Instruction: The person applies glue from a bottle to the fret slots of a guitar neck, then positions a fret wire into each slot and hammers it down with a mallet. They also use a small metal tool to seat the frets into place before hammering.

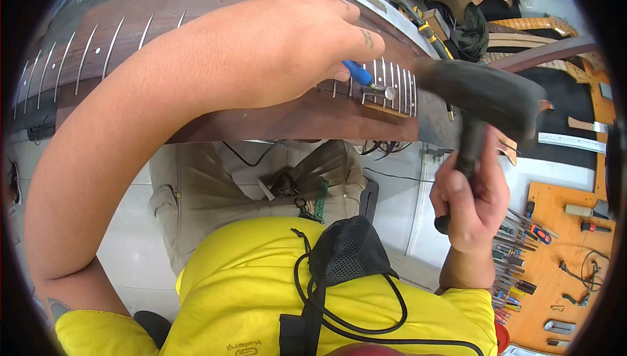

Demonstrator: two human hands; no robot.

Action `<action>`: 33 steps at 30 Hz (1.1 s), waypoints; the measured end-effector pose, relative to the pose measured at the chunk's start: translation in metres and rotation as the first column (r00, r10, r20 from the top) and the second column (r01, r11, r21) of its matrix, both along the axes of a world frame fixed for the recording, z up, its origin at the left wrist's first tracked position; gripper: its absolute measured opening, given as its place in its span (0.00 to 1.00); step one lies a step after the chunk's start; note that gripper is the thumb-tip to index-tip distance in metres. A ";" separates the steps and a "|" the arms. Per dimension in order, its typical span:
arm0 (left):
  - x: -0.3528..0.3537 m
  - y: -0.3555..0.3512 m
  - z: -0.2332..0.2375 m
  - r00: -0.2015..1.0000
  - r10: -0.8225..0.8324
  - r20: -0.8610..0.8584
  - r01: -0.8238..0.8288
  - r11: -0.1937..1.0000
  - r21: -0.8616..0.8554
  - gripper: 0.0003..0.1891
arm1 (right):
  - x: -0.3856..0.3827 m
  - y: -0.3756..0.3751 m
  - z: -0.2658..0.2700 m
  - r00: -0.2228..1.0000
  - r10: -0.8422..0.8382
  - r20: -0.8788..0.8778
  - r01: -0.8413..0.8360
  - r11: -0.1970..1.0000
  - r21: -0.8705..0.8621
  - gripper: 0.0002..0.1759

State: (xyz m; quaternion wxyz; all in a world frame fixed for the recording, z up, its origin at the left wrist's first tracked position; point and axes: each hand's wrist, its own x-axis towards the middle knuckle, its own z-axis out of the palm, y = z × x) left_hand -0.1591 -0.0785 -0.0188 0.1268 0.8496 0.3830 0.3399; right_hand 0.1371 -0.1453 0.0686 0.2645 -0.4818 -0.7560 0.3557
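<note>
Head view: left hand (287, 43) closed around blue-handled punch (358, 73), tip set on a fret near right end of fretboard (130, 39), long axis lying left to right. Right hand (471, 202) gripping hammer (483, 95), head just right of punch tip, not touching.

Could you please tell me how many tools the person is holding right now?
2. A blue-handled metal tool is in the left hand, its tip on the dark wooden fretboard; a dark-headed hammer is gripped in the right hand. More may hide under the left palm.
</note>
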 end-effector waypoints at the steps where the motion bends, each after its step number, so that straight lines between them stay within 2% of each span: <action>1: 0.000 0.000 -0.002 1.000 0.019 -0.009 -0.019 0.999 0.032 0.11 | 0.004 0.004 0.005 0.991 0.017 0.133 -0.009 0.998 -0.058 0.43; 3: -0.001 0.002 -0.001 0.999 0.039 -0.019 -0.038 0.997 0.069 0.11 | 0.000 0.006 0.009 0.992 0.049 0.113 -0.039 0.996 -0.083 0.43; 5: -0.002 0.002 -0.003 0.999 0.036 -0.030 -0.034 0.998 0.061 0.10 | -0.005 0.002 0.004 0.984 -0.030 -0.176 0.032 0.999 0.007 0.40; 6: -0.001 0.001 -0.004 0.999 0.038 -0.027 -0.037 0.998 0.053 0.10 | -0.011 0.002 0.005 0.976 -0.038 -0.215 0.040 0.999 0.005 0.40; 7: 0.000 0.001 -0.002 0.999 0.044 -0.031 -0.042 0.998 0.046 0.10 | -0.010 0.003 0.005 0.976 -0.038 -0.215 0.039 0.999 0.001 0.40; 9: -0.001 0.003 -0.001 0.998 0.046 -0.042 -0.044 0.998 0.048 0.09 | -0.007 0.005 0.008 0.998 -0.017 0.066 0.023 0.995 -0.098 0.42; 11: -0.002 0.005 -0.005 0.999 0.045 -0.028 -0.042 0.992 0.116 0.09 | -0.014 0.004 0.013 0.999 -0.031 0.030 0.034 0.993 -0.116 0.42; 13: 0.000 0.004 -0.001 0.998 0.052 -0.031 -0.050 0.996 0.077 0.09 | -0.016 0.002 0.013 0.980 -0.051 -0.191 0.053 0.999 0.004 0.41; 14: 0.001 0.004 0.000 0.997 0.059 -0.041 -0.057 0.997 0.044 0.10 | -0.018 0.006 0.010 0.972 -0.021 -0.233 0.026 0.999 0.019 0.39; 15: 0.000 0.004 0.000 0.997 0.058 -0.042 -0.056 0.997 0.045 0.10 | -0.020 0.008 0.012 0.972 -0.022 -0.234 0.027 0.999 0.020 0.39; 17: -0.001 0.005 -0.001 0.998 0.063 -0.012 -0.062 0.996 0.068 0.10 | -0.023 0.010 0.018 0.997 -0.056 0.043 0.063 0.985 -0.159 0.41; 19: -0.003 0.012 -0.003 0.997 0.064 0.034 -0.066 0.995 0.072 0.10 | -0.025 0.014 0.015 0.998 -0.060 -0.003 0.060 0.993 -0.107 0.41; 21: -0.001 0.019 -0.006 0.994 0.061 0.086 -0.066 0.996 0.061 0.10 | -0.030 0.022 0.017 0.987 -0.065 -0.150 0.073 0.996 0.053 0.40; 23: 0.002 0.025 -0.004 0.984 0.170 0.052 -0.169 0.985 -0.022 0.10 | -0.034 0.029 0.025 0.983 -0.055 -0.174 0.060 0.998 0.023 0.40; 26: 0.002 0.024 -0.003 0.992 0.128 0.010 -0.128 0.992 0.008 0.10 | -0.032 0.043 0.026 0.984 0.004 -0.176 0.008 0.998 0.067 0.38; 30: 0.005 0.020 -0.003 0.988 0.153 -0.001 -0.153 0.988 0.011 0.11 | -0.039 0.048 0.025 0.979 0.005 -0.206 0.019 0.994 0.112 0.37; 33: 0.004 0.019 -0.005 0.984 0.180 -0.015 -0.180 0.984 0.001 0.13 | -0.042 0.053 0.018 0.983 0.009 -0.185 0.003 0.998 0.063 0.36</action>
